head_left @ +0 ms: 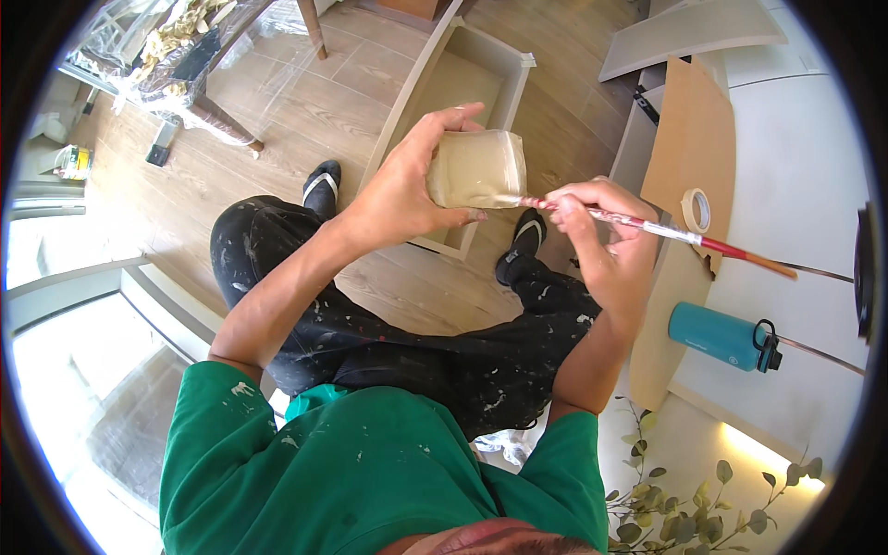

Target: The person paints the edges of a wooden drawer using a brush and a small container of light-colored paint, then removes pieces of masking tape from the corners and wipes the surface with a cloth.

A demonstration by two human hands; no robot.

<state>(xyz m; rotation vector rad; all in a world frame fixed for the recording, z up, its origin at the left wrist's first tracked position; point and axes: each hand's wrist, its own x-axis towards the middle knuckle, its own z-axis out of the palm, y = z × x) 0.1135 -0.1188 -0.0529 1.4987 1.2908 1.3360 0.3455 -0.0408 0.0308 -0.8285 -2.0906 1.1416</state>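
Observation:
My left hand [407,190] grips a small plastic container [481,168] smeared with beige paint, held up in front of me. My right hand [606,236] holds a long red-handled paintbrush [666,231]; its bristle end touches the lower right edge of the container, and the handle points off to the right. Below the hands lies a beige-painted drawer box [435,65] on the wooden floor, between my feet in black shoes.
A teal water bottle [721,335] with a black cap and a roll of masking tape [696,209] lie on a brown board [694,139] at the right. White panels lean behind it. A plastic-wrapped chair [199,65] stands far left. Green leaves [684,509] sit bottom right.

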